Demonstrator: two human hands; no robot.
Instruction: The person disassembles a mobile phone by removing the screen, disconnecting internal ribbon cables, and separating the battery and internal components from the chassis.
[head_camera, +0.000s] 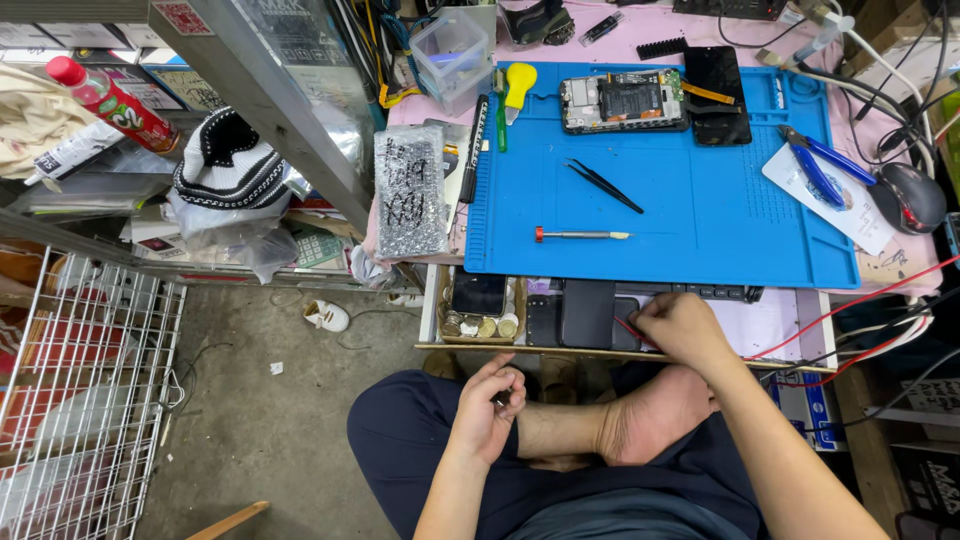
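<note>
Below the blue mat (700, 215), at the near edge of the surface, an open drawer (620, 322) is seen, and the right hand (680, 325) is curled inside it, fingertips pinched at a red wire (632, 330) beside dark phones (585, 312). Whether the wire is actually gripped cannot be told. The left hand (488, 410) is held lower, over the lap, fingers closed around a small object too hidden to name. On the mat, an opened phone (623, 102) and a black screen (716, 95) are laid at its far edge, with black tweezers (603, 185) and a red-handled screwdriver (582, 235) nearer. Left of the mat, a clear bag with black scrawl (410, 190) is propped; farther left, a red-labelled bottle (112, 100) is lying.
</note>
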